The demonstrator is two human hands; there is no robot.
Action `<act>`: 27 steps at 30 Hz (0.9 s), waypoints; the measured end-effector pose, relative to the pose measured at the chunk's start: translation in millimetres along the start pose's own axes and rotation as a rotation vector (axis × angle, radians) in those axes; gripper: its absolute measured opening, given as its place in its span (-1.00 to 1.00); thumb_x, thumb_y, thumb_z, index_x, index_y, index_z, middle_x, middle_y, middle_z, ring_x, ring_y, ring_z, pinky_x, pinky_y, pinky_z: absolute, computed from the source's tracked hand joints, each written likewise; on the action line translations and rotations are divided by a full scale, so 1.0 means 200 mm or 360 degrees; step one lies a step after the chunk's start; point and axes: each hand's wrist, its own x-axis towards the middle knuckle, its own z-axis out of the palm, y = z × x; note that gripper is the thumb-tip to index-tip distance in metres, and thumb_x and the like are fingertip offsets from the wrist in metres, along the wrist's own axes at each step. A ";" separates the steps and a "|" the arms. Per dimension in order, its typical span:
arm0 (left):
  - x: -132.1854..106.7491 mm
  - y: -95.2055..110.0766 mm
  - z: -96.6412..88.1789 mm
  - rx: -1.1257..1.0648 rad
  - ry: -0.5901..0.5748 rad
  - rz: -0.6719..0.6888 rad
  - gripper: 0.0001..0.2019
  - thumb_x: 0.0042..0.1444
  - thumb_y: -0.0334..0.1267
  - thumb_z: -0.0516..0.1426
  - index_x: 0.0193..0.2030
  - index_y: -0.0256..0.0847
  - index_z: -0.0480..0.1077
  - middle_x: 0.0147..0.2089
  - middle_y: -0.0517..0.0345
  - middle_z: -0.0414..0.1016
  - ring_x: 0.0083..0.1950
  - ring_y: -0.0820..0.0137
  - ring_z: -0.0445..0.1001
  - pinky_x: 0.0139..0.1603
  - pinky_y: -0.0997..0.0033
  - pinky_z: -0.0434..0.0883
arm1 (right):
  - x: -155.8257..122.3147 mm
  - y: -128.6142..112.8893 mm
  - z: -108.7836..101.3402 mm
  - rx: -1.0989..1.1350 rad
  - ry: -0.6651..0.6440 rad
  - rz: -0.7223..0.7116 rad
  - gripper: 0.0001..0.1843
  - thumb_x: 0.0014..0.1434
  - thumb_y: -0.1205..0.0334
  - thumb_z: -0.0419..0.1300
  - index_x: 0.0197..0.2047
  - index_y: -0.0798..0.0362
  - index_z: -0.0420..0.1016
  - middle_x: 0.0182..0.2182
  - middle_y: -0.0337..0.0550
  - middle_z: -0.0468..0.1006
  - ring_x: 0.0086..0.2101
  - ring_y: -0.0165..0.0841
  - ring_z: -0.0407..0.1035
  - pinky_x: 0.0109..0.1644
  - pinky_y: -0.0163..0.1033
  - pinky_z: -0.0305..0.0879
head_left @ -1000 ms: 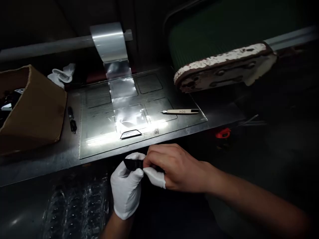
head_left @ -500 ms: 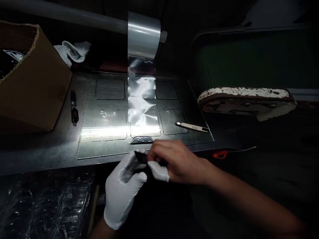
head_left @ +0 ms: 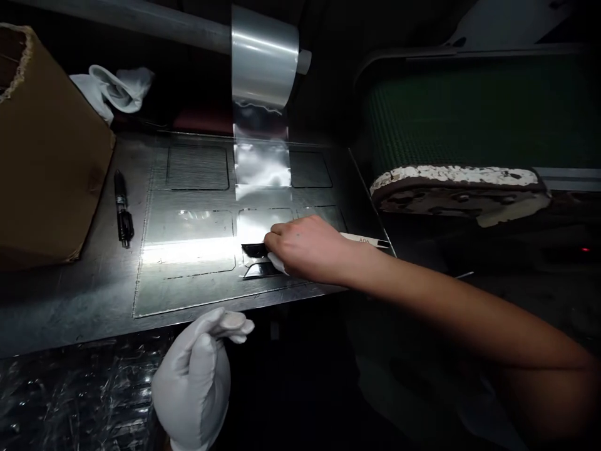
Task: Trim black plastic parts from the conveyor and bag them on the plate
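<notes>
My right hand [head_left: 310, 247], bare apart from a white cover on the thumb, is closed on a small glossy black piece [head_left: 254, 250]. It holds the piece low over the clear sheet [head_left: 188, 291] on the metal bench; contact with the sheet cannot be made out. Just in front lies a second black piece [head_left: 257, 270] with slanted ends, partly hidden by the hand. My left hand [head_left: 200, 376], in a white glove, hovers before the bench edge, fingers loosely bent and apart, holding nothing. A pale craft knife [head_left: 366, 240] marked A06 lies partly behind my right wrist.
A roll of clear film [head_left: 265, 59] hangs on a bar, its strip reaching down onto the sheet. At left are a black pen [head_left: 123, 210], a cardboard box [head_left: 51, 156] and a white cloth [head_left: 119, 88]. A green conveyor belt [head_left: 451, 119] stands right; clear plastic trays [head_left: 89, 394] lie lower left.
My right hand has carried the black piece forward from near my left hand to the sheet. My left hand has drawn back and down, away from it. The view has shifted slightly.
</notes>
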 end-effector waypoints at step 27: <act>0.32 0.16 -0.01 0.0988 0.0249 0.0554 -0.72 0.30 -0.11 0.25 0.06 -0.16 0.59 -0.09 0.04 0.69 -0.06 0.13 0.67 0.10 0.00 0.61 | -0.79 0.38 0.52 0.0574 0.0489 0.1014 -0.37 0.09 0.49 0.08 0.24 0.03 0.36 0.07 0.07 0.46 -0.03 -0.06 0.50 0.02 -0.02 0.46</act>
